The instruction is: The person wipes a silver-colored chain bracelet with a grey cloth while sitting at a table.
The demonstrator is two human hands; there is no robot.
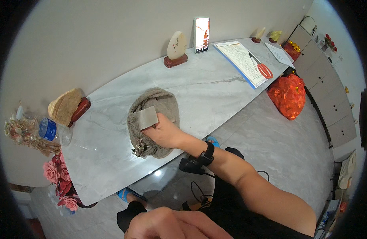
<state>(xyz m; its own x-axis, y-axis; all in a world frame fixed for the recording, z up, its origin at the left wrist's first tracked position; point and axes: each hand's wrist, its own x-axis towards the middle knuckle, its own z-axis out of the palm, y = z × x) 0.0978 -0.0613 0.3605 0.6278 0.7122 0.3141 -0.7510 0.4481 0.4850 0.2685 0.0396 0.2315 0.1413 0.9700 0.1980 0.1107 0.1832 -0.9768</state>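
My right hand (162, 131) pinches a small rectangular grey plate (148, 118), between thumb and fingers, over a bunched grey-brown terry cloth (161, 100). The cloth lies on a grey marble-patterned table (111, 161). A small cluster of shiny metal pieces (139, 148) rests at the cloth's near left edge, below the hand. A black strap with a device circles my right wrist. My left hand (159, 222) is large and close to the camera at the bottom; its fingertips are cut off, and whether it holds anything does not show.
Stone ornaments (176, 46), a lit phone (202, 35), a clipboard with paper (240, 61) and red-handled scissors (263, 69) stand or lie along the back. Plastic bottles (49, 129) and pink artificial roses (62, 179) are at left. A red bag (288, 96) is beyond the right edge.
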